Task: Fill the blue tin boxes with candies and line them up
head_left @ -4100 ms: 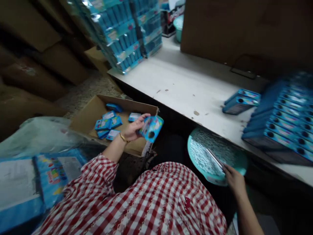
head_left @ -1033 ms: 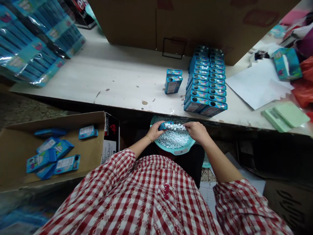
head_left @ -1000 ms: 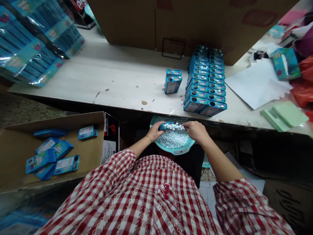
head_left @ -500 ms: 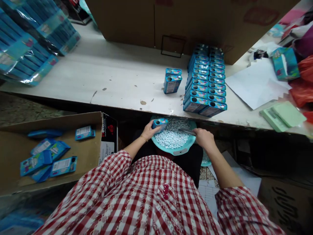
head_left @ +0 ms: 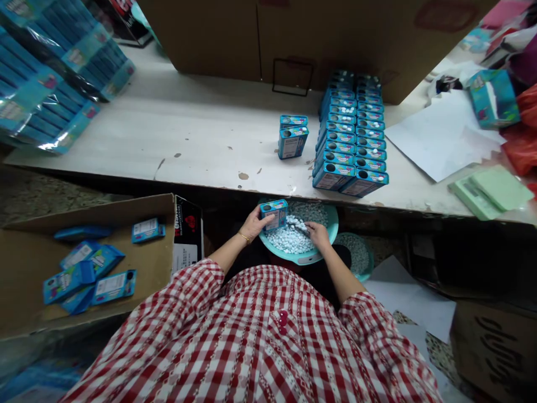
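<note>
My left hand (head_left: 252,225) grips a small blue carton (head_left: 273,214) upright over the left side of a turquoise basin (head_left: 334,224). A dark round mark or opening shows on the carton's top. Small white pellets (head_left: 289,240), like candies, fill the basin. In my right hand (head_left: 319,237) is the handle of a metal scoop (head_left: 300,225), heaped with pellets and held just right of the carton. The scoop's far end lies close to the carton; whether they touch I cannot tell.
On the white table (head_left: 201,140) stand two cartons (head_left: 292,143) and a double row of cartons (head_left: 351,148). Wrapped packs (head_left: 42,84) lie left, papers (head_left: 447,137) right. A cardboard box (head_left: 159,246) holds several cartons. Another pellet basin (head_left: 371,260) sits below right.
My right hand has moved left toward the carton, and the scoop has come up out of the pellets heaped full. My left hand holds the carton nearly where it was, slightly raised.
</note>
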A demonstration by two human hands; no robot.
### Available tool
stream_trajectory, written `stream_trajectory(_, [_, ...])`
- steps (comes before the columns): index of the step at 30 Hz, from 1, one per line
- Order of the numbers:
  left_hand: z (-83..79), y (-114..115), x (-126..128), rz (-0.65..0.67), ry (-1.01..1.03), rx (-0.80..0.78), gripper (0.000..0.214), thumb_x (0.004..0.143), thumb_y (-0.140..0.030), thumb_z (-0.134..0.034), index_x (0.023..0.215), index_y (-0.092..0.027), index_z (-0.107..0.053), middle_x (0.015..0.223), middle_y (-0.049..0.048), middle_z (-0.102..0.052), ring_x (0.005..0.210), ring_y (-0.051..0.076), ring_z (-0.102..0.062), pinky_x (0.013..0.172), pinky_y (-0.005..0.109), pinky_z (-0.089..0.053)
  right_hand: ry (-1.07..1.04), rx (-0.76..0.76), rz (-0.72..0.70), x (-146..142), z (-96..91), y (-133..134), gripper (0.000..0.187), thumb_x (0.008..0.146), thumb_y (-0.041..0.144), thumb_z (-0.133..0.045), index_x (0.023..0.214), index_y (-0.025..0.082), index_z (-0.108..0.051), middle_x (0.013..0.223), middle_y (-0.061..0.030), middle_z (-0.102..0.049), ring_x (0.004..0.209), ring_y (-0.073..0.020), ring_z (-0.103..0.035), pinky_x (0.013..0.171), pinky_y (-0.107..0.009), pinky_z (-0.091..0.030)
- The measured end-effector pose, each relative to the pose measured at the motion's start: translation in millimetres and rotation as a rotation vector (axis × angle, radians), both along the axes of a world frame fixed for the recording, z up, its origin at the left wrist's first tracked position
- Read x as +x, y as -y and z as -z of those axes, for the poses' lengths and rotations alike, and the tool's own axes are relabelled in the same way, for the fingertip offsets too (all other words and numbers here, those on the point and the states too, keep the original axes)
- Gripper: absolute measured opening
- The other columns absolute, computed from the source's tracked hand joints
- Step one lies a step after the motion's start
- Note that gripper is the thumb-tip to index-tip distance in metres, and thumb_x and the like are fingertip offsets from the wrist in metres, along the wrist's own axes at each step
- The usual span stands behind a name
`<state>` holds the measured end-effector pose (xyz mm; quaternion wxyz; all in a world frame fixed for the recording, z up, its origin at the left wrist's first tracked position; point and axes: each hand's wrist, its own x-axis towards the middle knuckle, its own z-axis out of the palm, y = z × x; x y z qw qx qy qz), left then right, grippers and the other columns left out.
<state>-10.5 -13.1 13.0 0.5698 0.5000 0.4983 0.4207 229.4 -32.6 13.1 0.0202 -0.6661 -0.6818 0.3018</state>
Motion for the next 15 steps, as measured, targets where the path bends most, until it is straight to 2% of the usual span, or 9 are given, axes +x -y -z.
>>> stream_trajectory(4, [-7.9,1.9,-20.8,-0.015,-0.155,0.119,0.047,0.069,-0.039,-0.066,0.107,-0.015,-0.053,0.097,0.0044,-0.063,0.090,0.017,-0.059,0.088,0.033,-0.045,-0.108,0.030,0.023,17.3,-12.4,-0.6,0.037,0.085,0.019,-0.035,0.108,0.014,-0.063,0.101,-0.0077,-0.067,0.084,-0.0138,-0.061,0.075,-0.023,-0.046])
stream_trajectory(7, [-8.0,2.8,-19.0,-0.004,-0.278,0.185,0.046,0.069,-0.038,-0.065,0.107,-0.015,-0.054,0.095,0.0039,-0.063,0.088,0.017,-0.059,0.086,0.032,-0.045,-0.226,0.095,0.080,27.2,-29.4,-3.5,0.034,0.081,0.022,-0.041,0.102,0.013,-0.066,0.093,-0.0073,-0.068,0.079,-0.0154,-0.062,0.072,-0.026,-0.048])
stream_trajectory(9, [-6.5,2.8,-11.6,0.029,-0.334,0.227,0.044,0.069,-0.035,-0.065,0.106,-0.015,-0.055,0.097,0.0047,-0.063,0.089,0.018,-0.059,0.086,0.032,-0.045,-0.280,0.122,0.080,29.3,-47.4,-6.4,0.033,0.080,0.024,-0.044,0.100,0.015,-0.068,0.090,-0.0063,-0.069,0.077,-0.0161,-0.062,0.071,-0.026,-0.048])
stream_trajectory(12, [-3.0,1.9,1.6,0.084,-0.375,0.279,0.041,0.069,-0.027,-0.063,0.108,-0.017,-0.056,0.104,0.0059,-0.063,0.095,0.020,-0.059,0.089,0.033,-0.044,-0.157,0.104,-0.012,20.9,-83.7,-11.1,0.032,0.081,0.024,-0.044,0.101,0.020,-0.069,0.095,-0.0040,-0.069,0.085,-0.0165,-0.062,0.077,-0.026,-0.046])
stream_trajectory(15, [1.0,1.2,11.2,0.120,-0.396,0.320,0.042,0.070,-0.023,-0.062,0.111,-0.017,-0.056,0.110,0.0070,-0.061,0.101,0.021,-0.057,0.092,0.034,-0.043,0.161,0.071,-0.128,-1.2,-122.0,-14.6,0.032,0.081,0.023,-0.043,0.100,0.028,-0.069,0.103,-0.0025,-0.067,0.096,-0.0191,-0.060,0.082,-0.028,-0.045])
